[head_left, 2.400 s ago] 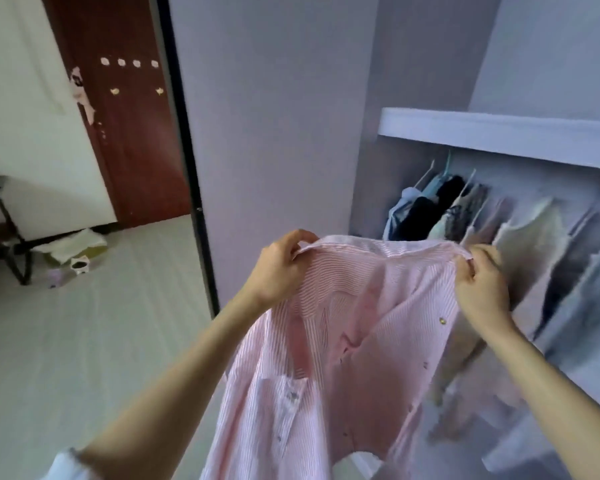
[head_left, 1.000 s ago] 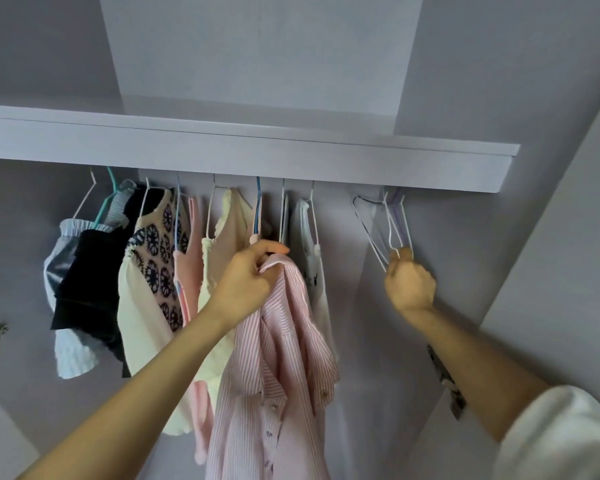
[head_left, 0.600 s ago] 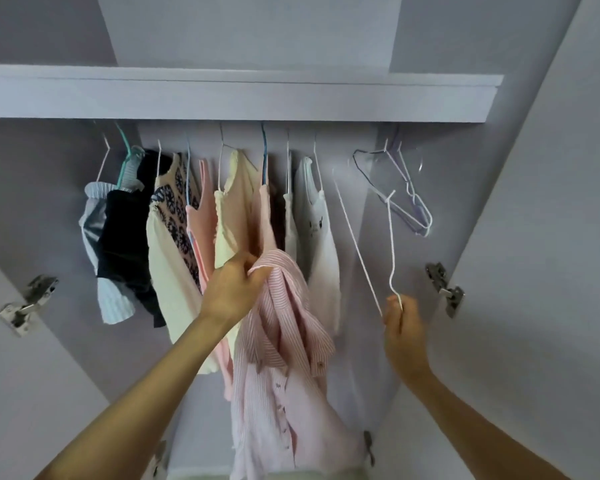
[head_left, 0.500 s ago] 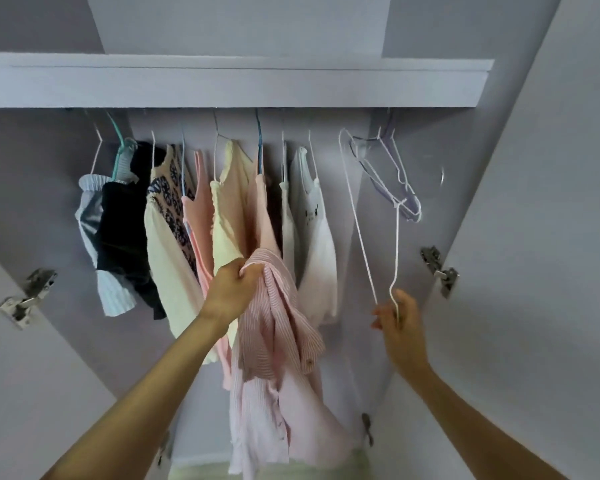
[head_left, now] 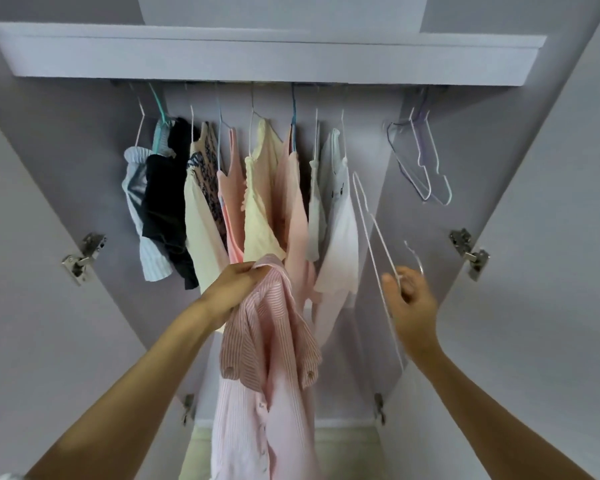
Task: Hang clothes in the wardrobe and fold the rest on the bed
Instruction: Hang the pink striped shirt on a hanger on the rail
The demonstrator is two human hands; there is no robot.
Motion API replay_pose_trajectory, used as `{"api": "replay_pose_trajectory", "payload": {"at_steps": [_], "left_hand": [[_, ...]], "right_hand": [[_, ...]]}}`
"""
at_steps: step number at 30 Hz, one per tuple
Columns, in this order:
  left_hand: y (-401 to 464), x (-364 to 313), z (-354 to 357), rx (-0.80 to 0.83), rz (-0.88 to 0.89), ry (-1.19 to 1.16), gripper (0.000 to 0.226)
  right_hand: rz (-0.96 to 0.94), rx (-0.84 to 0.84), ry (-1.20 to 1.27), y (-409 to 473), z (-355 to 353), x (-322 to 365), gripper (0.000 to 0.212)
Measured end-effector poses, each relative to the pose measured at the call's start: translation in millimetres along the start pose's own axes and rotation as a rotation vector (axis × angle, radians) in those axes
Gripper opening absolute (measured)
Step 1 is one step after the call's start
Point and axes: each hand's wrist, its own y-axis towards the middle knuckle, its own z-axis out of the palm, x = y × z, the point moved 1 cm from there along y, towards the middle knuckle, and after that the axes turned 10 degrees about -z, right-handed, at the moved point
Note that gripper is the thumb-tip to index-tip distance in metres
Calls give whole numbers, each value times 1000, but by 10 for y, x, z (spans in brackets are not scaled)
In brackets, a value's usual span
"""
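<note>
My left hand (head_left: 234, 289) grips the collar of a pink striped shirt (head_left: 271, 368), which hangs down in front of the open wardrobe. My right hand (head_left: 411, 299) pinches a thin white wire hanger (head_left: 373, 237) near its hook, off the rail and tilted, to the right of the shirt. Several garments (head_left: 257, 188) hang on the rail under the shelf (head_left: 257, 57). A few empty hangers (head_left: 421, 164) stay on the rail at the right.
Both wardrobe doors stand open, with metal hinges at the left (head_left: 82, 258) and right (head_left: 470, 252). There is a gap on the rail between the white top (head_left: 340, 216) and the empty hangers. A pale floor strip (head_left: 343, 445) shows at the bottom.
My right hand has taken a white hanger off the rail and brought it down toward the shirt. My left hand has lowered the shirt a little.
</note>
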Motion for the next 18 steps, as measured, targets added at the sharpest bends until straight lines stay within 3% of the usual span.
{"api": "replay_pose_trajectory", "payload": {"at_steps": [1,6,10,13,16,18], "left_hand": [[-8,10,-38,15,-7,-6,16],[31,115,-168,68,-80,-20,31],[64,179,-259,164,-111,-117,44],[75,139,-283,180,-86,-148,42],[42,21,-315,214,-45,-163,31],[-26,-74,-378,266,12,-95,38]], "right_hand": [[11,-20,40,46,57,41,4],[-55,-297,-50,124,170,107,23],[-66,-336,106,204,196,186,27],[18,-314,176,358,191,230,40],[8,-170,132,399,198,254,42],[-28,-66,43,380,213,230,42]]}}
